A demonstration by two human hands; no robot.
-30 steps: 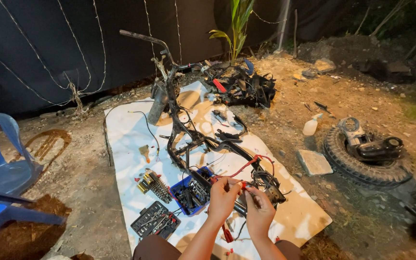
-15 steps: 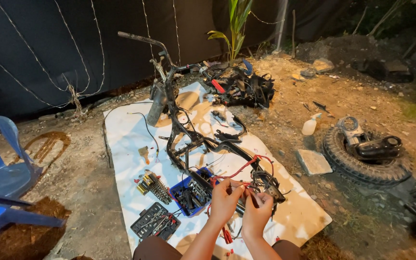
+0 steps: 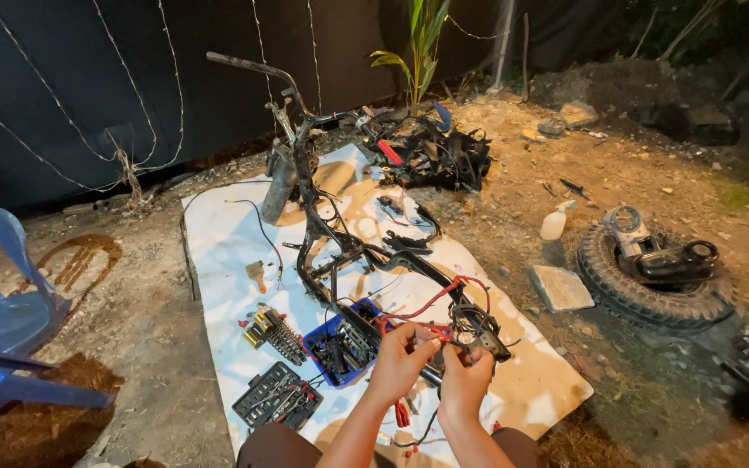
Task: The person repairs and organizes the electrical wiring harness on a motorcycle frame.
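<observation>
A stripped black scooter frame lies on a white sheet on the dirt. My left hand and my right hand are close together at the frame's near end, both pinching the red and black wiring bundle and a small connector there. A blue tray of tools sits just left of my left hand. A black socket set case lies open nearer to me, and a coil shock absorber rests beside it.
A pile of black body panels lies at the sheet's far end. A tyre with an engine part sits on the right, with a flat stone and a white bottle near it. Blue plastic chairs stand at left.
My hands stay at the wiring at the frame's near end, with small finger shifts only. The view has barely moved.
</observation>
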